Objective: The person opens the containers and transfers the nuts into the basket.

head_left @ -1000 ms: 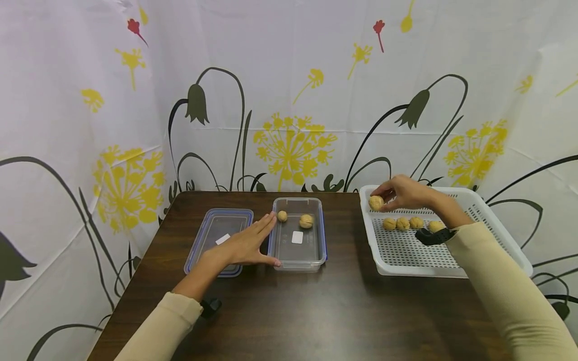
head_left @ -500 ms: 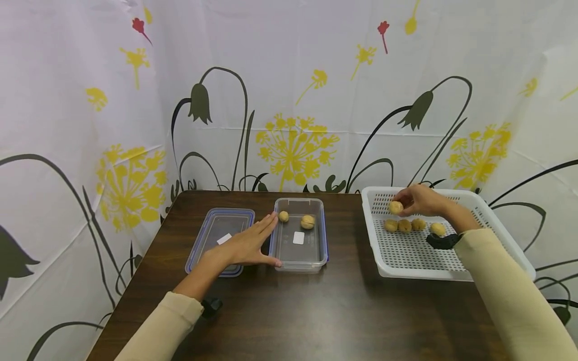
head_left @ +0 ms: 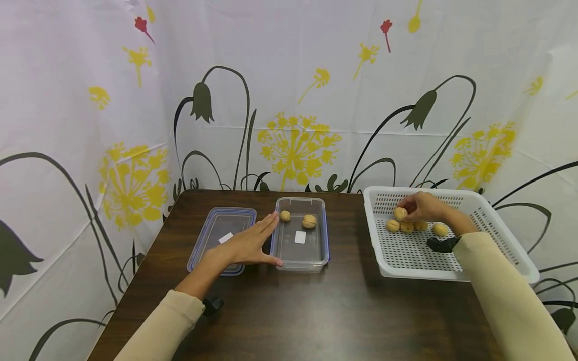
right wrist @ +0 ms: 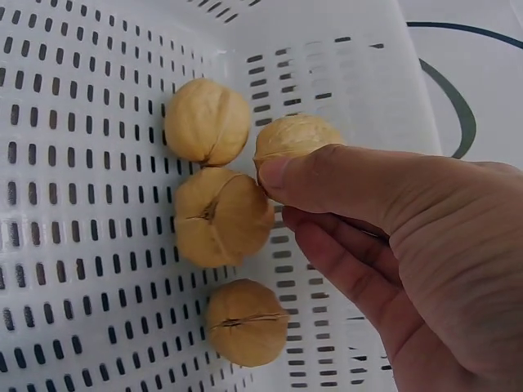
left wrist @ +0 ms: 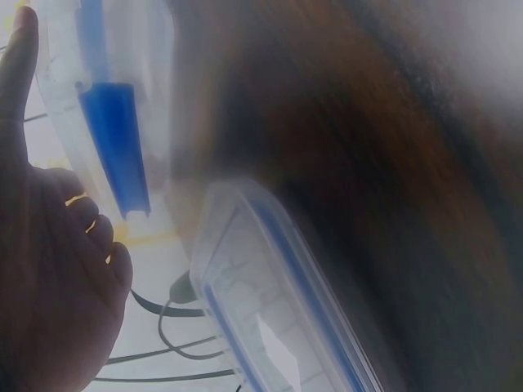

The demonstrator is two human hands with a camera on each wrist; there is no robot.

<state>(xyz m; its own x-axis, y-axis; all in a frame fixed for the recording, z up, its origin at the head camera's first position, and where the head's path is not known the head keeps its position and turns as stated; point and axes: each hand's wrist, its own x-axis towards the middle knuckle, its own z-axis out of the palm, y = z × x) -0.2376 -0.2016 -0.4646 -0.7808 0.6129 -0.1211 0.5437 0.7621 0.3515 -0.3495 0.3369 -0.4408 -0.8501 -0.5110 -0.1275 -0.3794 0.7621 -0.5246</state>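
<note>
My right hand (head_left: pixel 426 209) pinches a walnut (right wrist: pixel 296 137) between thumb and fingers, low over the back left part of a white perforated basket (head_left: pixel 424 275). Several other walnuts (right wrist: pixel 208 122) lie in a row on the basket floor, right beside the held one. On the left, my left hand (head_left: pixel 248 245) is spread with straight fingers, fingertips and thumb right at the left side of a clear plastic container (head_left: pixel 300 256). Inside that container lie a larger walnut (head_left: pixel 309 221) and a smaller round nut (head_left: pixel 285 215), near its far half.
A clear lid with a blue seal (head_left: pixel 222 220) lies on the dark wooden table (head_left: pixel 316 316), left of the container and partly behind the left hand. White floral cloth (head_left: pixel 289 75) hangs behind the table's far edge.
My right hand, with the walnut, has moved right and down from the basket's back left corner toward the row of walnuts. The left hand stays at the container.
</note>
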